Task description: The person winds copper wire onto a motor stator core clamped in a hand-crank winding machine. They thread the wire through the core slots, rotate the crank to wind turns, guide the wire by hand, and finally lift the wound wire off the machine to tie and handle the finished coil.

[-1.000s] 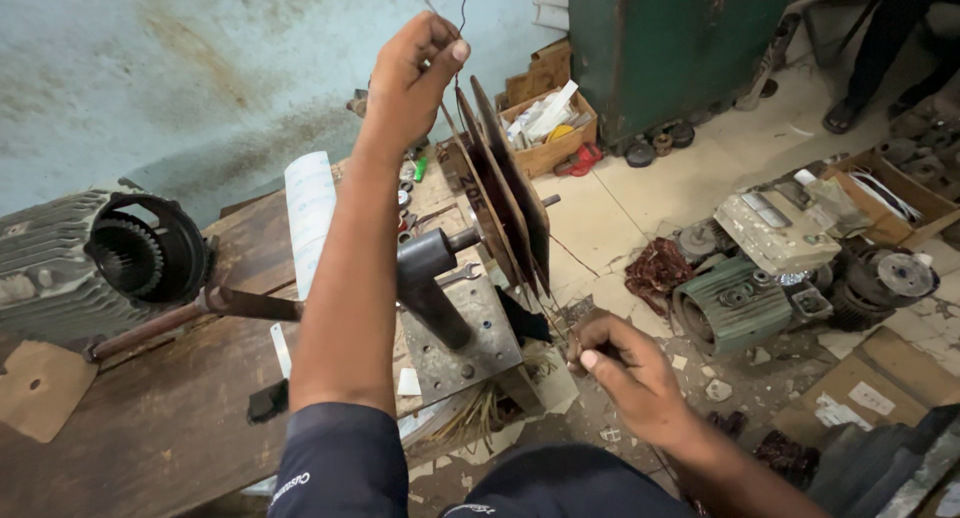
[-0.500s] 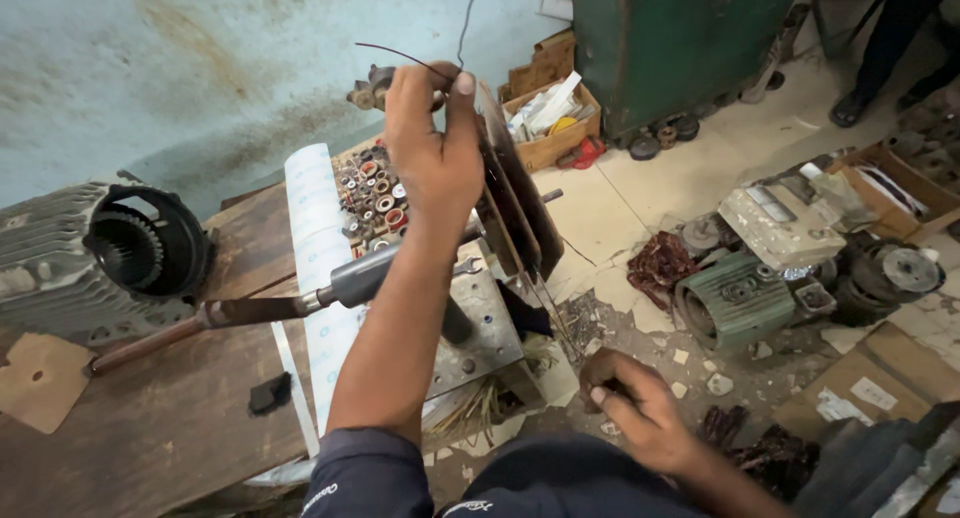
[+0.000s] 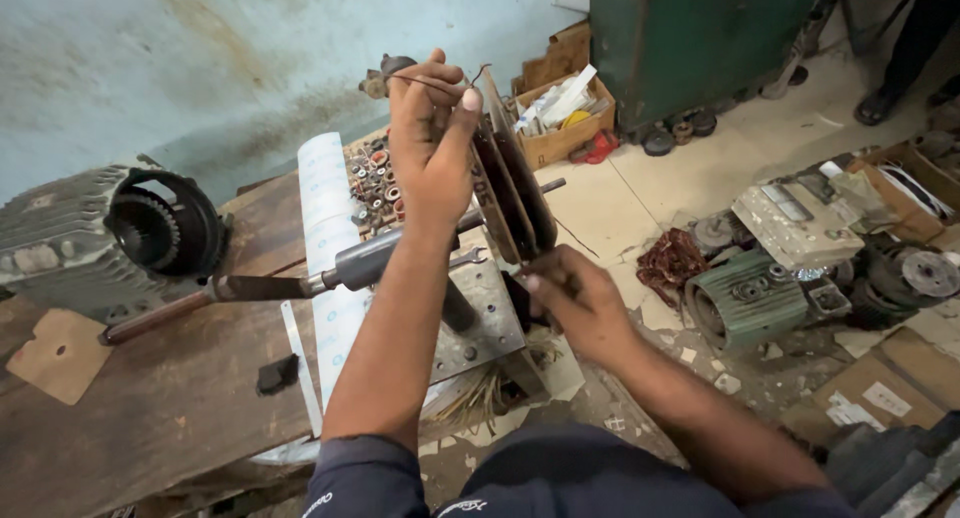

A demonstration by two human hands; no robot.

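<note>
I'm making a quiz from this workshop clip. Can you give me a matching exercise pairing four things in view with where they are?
Things:
1. left hand
2. right hand
3. motor housing
4. cardboard box

Places:
A. on the floor by the green cabinet
B. low, beside the metal base plate
C. far left on the wooden bench
D. raised, pinching thin wire at the top of the winding former

Pairs: 1-D, 2-B, 3-C, 4-A

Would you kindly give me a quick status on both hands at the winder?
Left hand up, pinching thin wire above the winding former plates. Right hand low, gripping at the plates' base. Nothing in the way.
</note>
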